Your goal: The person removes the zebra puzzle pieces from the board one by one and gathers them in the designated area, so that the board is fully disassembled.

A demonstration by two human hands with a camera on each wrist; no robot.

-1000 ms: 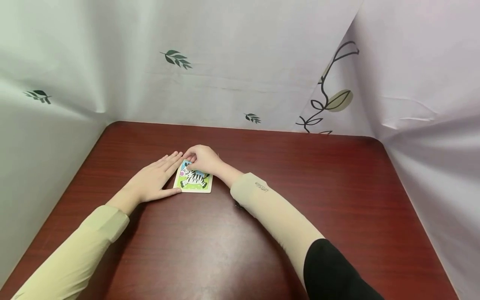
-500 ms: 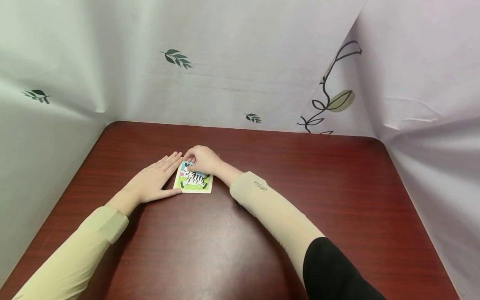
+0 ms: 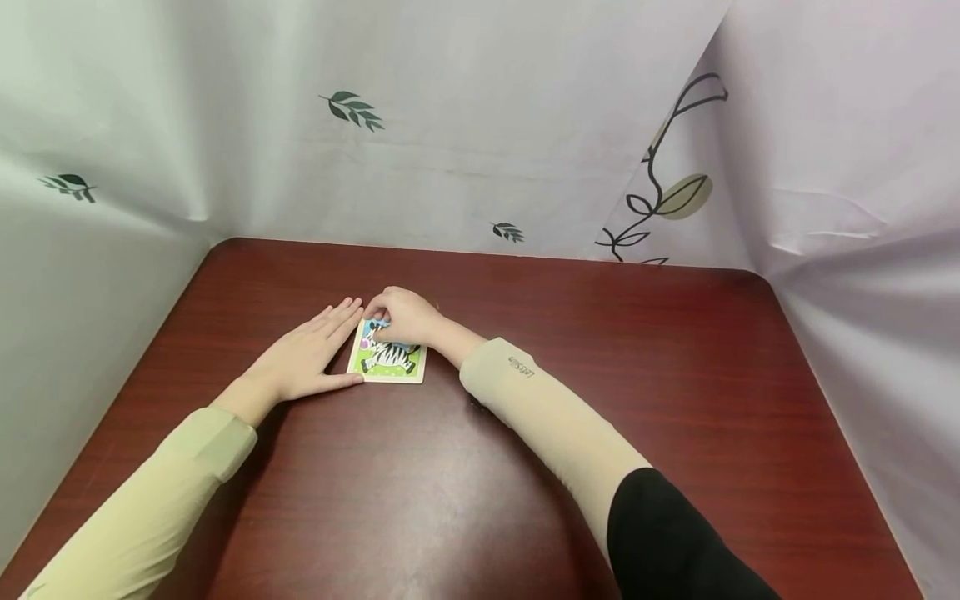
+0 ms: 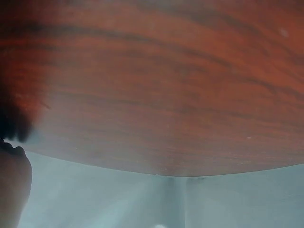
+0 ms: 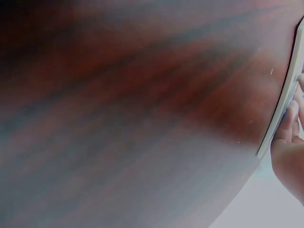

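A small square zebra puzzle (image 3: 388, 372) with a pale border lies flat on the table. My left hand (image 3: 300, 364) rests along its left side with fingers straight, the thumb tip at the lower left corner. Over the upper part of the puzzle is my right hand (image 3: 411, 317), thumb and curled fingers pinching a blue-edged puzzle piece (image 3: 407, 347) that the hand mostly hides. In the right wrist view the puzzle's pale edge (image 5: 285, 92) runs beside the curled fingers (image 5: 286, 126). Only part of the left hand (image 4: 13, 183) shows in the left wrist view.
The dark red wooden table (image 3: 600, 375) has rounded back corners. A pale curtain (image 3: 450, 150) with leaf prints hangs behind it and along both sides. Both forearms reach across the front of the table.
Both hands keep nearly the same places. The blue piece stood out a little more below the right hand half a second ago; it now shows less. The head view has shifted slightly.
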